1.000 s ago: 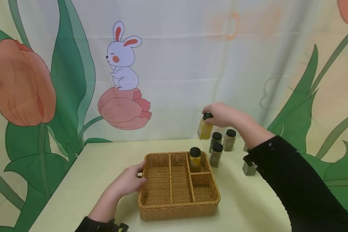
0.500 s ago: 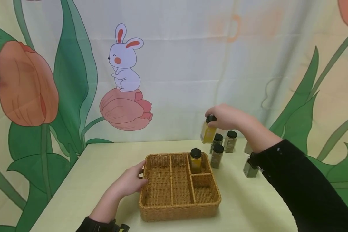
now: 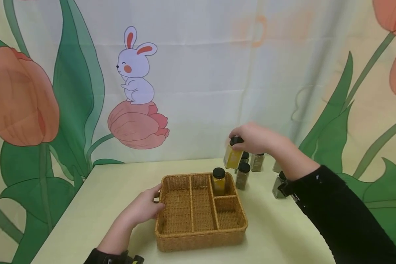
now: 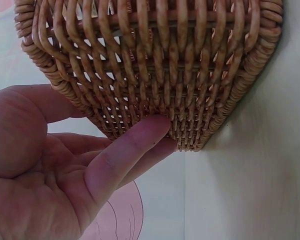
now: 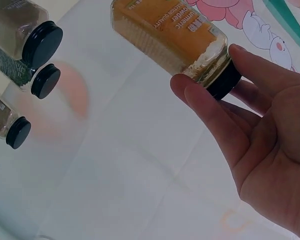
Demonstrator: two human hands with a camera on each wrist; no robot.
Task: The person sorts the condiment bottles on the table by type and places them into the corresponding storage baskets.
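Observation:
My right hand [image 3: 255, 138] holds a spice jar of turmeric powder [image 5: 170, 35] by its black cap and neck, pinched between thumb and fingers. The jar tilts slightly in the air, beyond the back right corner of the wicker basket [image 3: 199, 240]. My left hand [image 3: 144, 206] grips the basket's left side; in the left wrist view a finger [image 4: 132, 145] lies along the outer wicker wall, while another reaches behind the rim. Upright in the basket's back right compartment stands another jar with yellow contents [image 3: 219, 182]. The other compartments hold nothing visible.
Several spice jars with black caps stand right of the basket, among them a grey-brown one [image 3: 242, 176] near its corner and one [image 3: 279, 186] beside my right sleeve. The table [image 3: 118, 179] ends at a printed curtain [image 3: 198, 91] behind.
My right hand has lowered the turmeric jar a little and shifted it slightly right, overlapping the jars behind. The left hand and the basket stay put; the head view has swung slightly.

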